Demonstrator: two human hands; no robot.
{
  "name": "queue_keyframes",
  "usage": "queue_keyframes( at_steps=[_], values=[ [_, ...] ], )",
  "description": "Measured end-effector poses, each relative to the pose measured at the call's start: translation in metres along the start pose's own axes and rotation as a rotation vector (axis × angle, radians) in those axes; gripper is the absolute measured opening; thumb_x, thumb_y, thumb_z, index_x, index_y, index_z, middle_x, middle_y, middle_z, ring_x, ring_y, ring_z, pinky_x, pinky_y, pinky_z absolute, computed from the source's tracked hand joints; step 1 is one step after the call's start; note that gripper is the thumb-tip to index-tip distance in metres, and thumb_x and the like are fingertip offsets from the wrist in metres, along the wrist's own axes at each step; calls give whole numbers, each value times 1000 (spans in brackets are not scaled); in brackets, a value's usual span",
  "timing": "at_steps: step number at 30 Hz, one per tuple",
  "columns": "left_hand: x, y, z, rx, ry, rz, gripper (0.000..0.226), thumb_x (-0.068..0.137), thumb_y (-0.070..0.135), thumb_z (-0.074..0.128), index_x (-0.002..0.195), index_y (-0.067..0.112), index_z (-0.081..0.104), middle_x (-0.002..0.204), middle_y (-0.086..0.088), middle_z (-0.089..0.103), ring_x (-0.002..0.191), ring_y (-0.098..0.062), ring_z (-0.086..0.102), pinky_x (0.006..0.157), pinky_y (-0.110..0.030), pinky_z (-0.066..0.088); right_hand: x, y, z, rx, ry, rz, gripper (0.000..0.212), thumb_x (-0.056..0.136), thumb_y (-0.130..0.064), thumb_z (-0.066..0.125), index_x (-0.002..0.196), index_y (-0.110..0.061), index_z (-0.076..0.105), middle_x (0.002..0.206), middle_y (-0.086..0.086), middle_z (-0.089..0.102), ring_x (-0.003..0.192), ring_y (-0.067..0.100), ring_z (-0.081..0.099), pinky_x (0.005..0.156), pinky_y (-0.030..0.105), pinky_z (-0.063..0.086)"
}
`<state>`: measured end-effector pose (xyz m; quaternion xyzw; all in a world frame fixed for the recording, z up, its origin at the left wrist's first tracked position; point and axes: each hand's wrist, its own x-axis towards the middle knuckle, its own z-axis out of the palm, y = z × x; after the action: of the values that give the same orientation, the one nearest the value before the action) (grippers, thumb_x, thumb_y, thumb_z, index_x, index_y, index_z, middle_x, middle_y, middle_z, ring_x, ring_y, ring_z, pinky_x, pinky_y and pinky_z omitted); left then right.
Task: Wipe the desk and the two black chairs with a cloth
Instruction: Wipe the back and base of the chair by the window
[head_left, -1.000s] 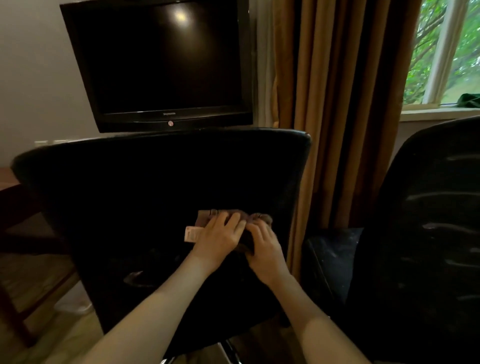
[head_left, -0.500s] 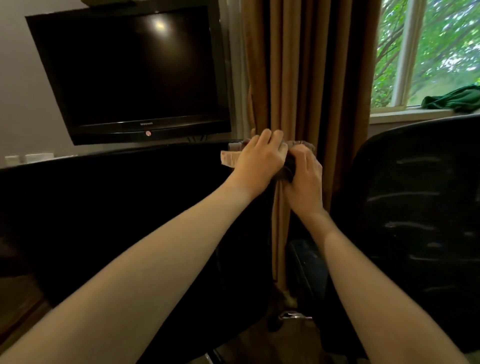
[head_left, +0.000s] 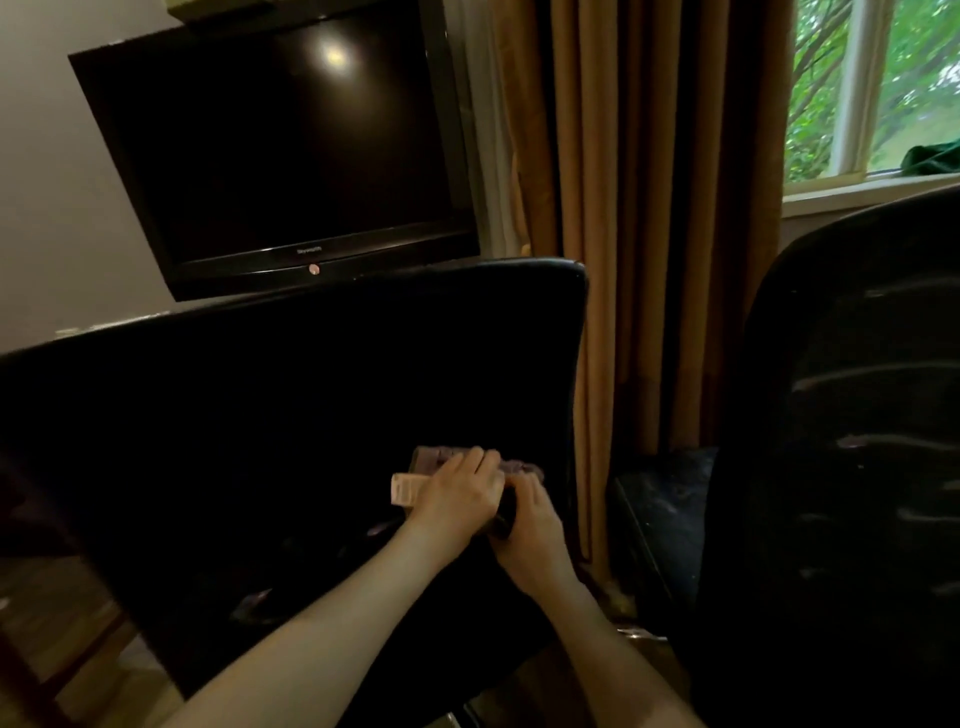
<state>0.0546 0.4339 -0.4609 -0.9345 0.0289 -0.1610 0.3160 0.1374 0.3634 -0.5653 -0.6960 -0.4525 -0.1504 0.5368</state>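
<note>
The left hand's fingers (head_left: 480, 462) lie close together and nearly straight across the cloth (head_left: 441, 458), pressing it flat against the chair. The right hand's fingers (head_left: 522, 486) are bent round the bunched, darker part of the cloth just beside them, holding it. The left hand (head_left: 457, 496) and the right hand (head_left: 530, 525) touch side by side, left slightly higher, with both bare forearms reaching in from the bottom edge.

The cloth is greyish purple and crumpled. A white label (head_left: 408, 488) sticks out from under the left hand on its left side. The cloth sits on the back of the near black chair (head_left: 260, 415), in the lower half of the backrest and close to its right edge, well below the top rim.

The second black chair (head_left: 857, 415) stands to the right, apart from the first, with pale streaks across its back and part of its seat showing between the two.

Behind the near chair's top edge is a dark television (head_left: 280, 156) against a pale wall. Brown curtains (head_left: 649, 208) hang to its right, and beyond them is a window (head_left: 883, 88) with green leaves outside. Something dark green (head_left: 935, 156) lies on the sill. Wooden floor (head_left: 52, 639) shows at the lower left.
</note>
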Motion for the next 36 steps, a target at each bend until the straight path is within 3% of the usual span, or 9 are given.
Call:
queue_keyframes(
  at_steps=[3, 7, 9, 12, 16, 18, 24, 29, 36],
  values=[
    [3, 10, -9, 13, -201, -82, 49, 76, 4, 64, 124, 1, 52, 124, -15, 48, 113, -28, 49, 91, -31, 42, -2, 12, -17, -31, -108, -24, 53, 77, 1, 66, 125, -10, 48, 123, 4, 52, 115, 23, 53, 95, 30, 46],
    [49, 7, -50, 40, 149, -39, 30, 67, 9, 45, 77, 14, 73, 76, -2, 66, 66, -18, 62, 54, -24, 48, 43, 9, -69, -111, 301, -217, 53, 71, 8, 69, 116, -13, 51, 115, 10, 60, 111, 26, 57, 93, 44, 47],
    [83, 0, -80, 60, 283, -22, 43, 72, 9, 32, 77, 13, 74, 76, -4, 67, 66, -20, 64, 54, -27, 48, 77, -7, -103, -117, 518, -267, 43, 74, 4, 68, 111, -11, 51, 113, 7, 60, 106, 27, 59, 92, 41, 48],
    [123, -13, -132, 129, 427, -33, 37, 75, 11, 41, 96, 9, 71, 97, -9, 66, 86, -24, 64, 72, -31, 51, 124, -32, -147, -101, 673, -259, 35, 76, -8, 71, 107, -8, 54, 108, -4, 58, 100, 19, 58, 90, 23, 44],
    [155, -28, -147, 169, 259, -86, 47, 86, 17, 53, 130, 4, 44, 135, -16, 40, 123, -31, 38, 102, -36, 32, 154, -38, -163, -24, 468, 60, 43, 74, -8, 71, 109, -17, 48, 99, -2, 61, 93, 16, 60, 80, 36, 51],
    [161, -26, -144, 226, 197, -87, 47, 85, 21, 55, 128, 5, 45, 132, -16, 42, 121, -32, 40, 100, -37, 32, 155, -33, -155, 133, 370, 146, 49, 73, -6, 73, 109, -21, 44, 98, -1, 63, 90, 15, 62, 75, 35, 53],
    [143, -18, -107, 189, 130, 93, 41, 85, 18, 53, 124, 5, 49, 126, -12, 46, 116, -29, 43, 101, -36, 31, 123, -16, -110, 283, 401, 248, 51, 71, -3, 72, 101, -29, 41, 92, -4, 62, 84, 13, 62, 69, 30, 51],
    [99, -16, -60, 82, 198, 66, 59, 38, 21, 82, 94, 7, 70, 91, -8, 66, 81, -24, 64, 77, -32, 52, 85, -3, -73, 230, 371, 203, 48, 73, -4, 68, 105, -30, 45, 101, -6, 58, 90, 6, 58, 75, 23, 48],
    [36, 22, 36, 29, -118, 75, 76, 21, 26, 85, 95, 11, 73, 90, -4, 67, 77, -20, 65, 72, -25, 53, -3, 55, -6, 154, 34, 249, 44, 73, -7, 69, 109, -23, 49, 106, -7, 54, 99, 13, 55, 81, 18, 44]
  ],
)
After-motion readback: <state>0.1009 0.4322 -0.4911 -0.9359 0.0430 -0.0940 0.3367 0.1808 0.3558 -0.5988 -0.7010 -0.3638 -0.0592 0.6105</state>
